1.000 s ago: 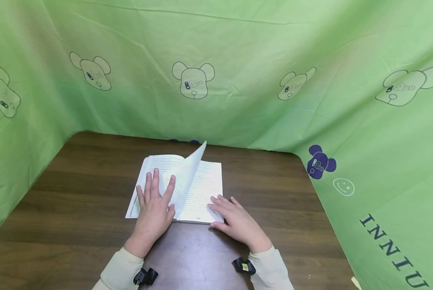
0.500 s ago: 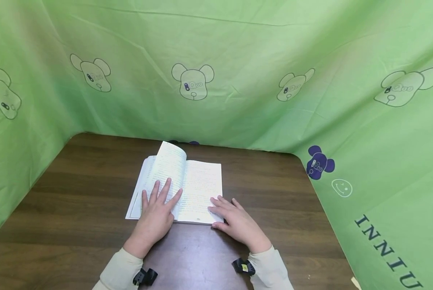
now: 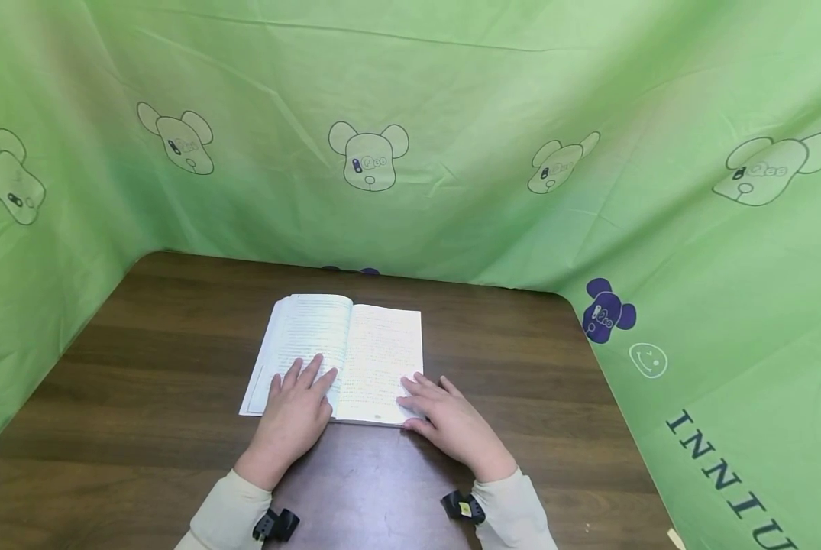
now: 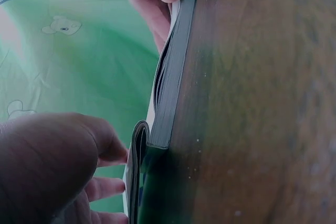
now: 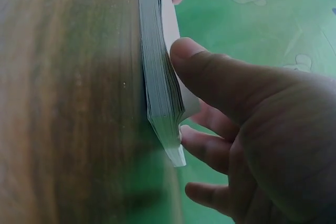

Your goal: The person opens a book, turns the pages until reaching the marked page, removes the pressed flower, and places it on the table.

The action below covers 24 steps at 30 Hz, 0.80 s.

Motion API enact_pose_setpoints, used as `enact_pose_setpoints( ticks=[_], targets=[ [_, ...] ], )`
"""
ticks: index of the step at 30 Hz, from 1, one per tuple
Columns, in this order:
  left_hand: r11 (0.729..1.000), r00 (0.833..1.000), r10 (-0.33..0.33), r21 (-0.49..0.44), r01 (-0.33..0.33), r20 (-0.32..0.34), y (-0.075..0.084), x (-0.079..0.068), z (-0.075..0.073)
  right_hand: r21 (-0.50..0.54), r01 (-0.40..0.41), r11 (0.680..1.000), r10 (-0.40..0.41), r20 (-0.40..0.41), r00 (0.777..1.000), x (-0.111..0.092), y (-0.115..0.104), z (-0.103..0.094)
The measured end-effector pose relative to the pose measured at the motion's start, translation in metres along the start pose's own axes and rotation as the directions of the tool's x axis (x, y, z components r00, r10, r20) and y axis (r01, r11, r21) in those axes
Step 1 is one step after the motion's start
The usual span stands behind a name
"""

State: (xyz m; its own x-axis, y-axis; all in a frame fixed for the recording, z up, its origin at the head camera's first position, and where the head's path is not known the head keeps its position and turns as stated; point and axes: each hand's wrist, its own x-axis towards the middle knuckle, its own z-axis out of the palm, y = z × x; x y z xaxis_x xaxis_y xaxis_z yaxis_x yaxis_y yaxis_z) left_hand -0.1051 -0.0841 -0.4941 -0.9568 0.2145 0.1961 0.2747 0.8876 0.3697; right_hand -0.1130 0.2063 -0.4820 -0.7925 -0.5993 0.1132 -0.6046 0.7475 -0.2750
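An open book [image 3: 386, 336] lies on the brown table, its printed pages facing up. On the lower part of its left page [image 3: 314, 317] my left hand [image 3: 293, 412] rests with fingers spread and fairly straight. My right hand [image 3: 454, 424] lies over the lower right corner, fingertips on the right page and thumb at the near edge. In the left wrist view the thin left stack [image 4: 137, 156] curves at the fold beside the thicker right stack [image 4: 176, 77]. The right wrist view shows the right thumb [image 5: 189, 50] against the top page above the layered page edges [image 5: 160, 77].
The wood-grain table [image 3: 520, 367] extends around the book on all sides. Green cloth [image 3: 451, 221] printed with bear heads hangs behind and beside it. Black wrist straps [image 3: 276, 525] sit at both pale sleeve cuffs.
A raised page has swung over from right to left and now lies flat on the left side. My left hand has drawn slightly nearer; the right hand has stayed almost still.
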Motion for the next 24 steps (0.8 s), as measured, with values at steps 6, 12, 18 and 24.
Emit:
enact_pose_setpoints(
  ticks=[6, 12, 18, 24],
  targets=[
    [1.0, 1.0, -0.021, -0.016, 0.022, 0.005, 0.0004, -0.0011, -0.0013, -0.064, 0.039, 0.997, -0.041, -0.03, 0.999, 0.0001, -0.0015, -0.0029],
    [0.999, 0.998, -0.046, -0.018, 0.047, 0.035, 0.0012, -0.0005, -0.0016, -0.11, 0.069, 0.991, -0.074, -0.041, 0.996, 0.0003, -0.0017, -0.004],
    [0.999, 0.999, -0.038, -0.028, 0.039, 0.035, 0.0011, 0.001, -0.0001, -0.117, 0.07, 0.991, -0.075, -0.039, 0.996, 0.0014, -0.0016, -0.0037],
    [0.998, 0.998, 0.051, -0.047, -0.05, 0.04, 0.0025, 0.0016, -0.0011, -0.117, 0.06, 0.991, -0.066, -0.046, 0.997, 0.0025, -0.0016, -0.0034]
  ],
)
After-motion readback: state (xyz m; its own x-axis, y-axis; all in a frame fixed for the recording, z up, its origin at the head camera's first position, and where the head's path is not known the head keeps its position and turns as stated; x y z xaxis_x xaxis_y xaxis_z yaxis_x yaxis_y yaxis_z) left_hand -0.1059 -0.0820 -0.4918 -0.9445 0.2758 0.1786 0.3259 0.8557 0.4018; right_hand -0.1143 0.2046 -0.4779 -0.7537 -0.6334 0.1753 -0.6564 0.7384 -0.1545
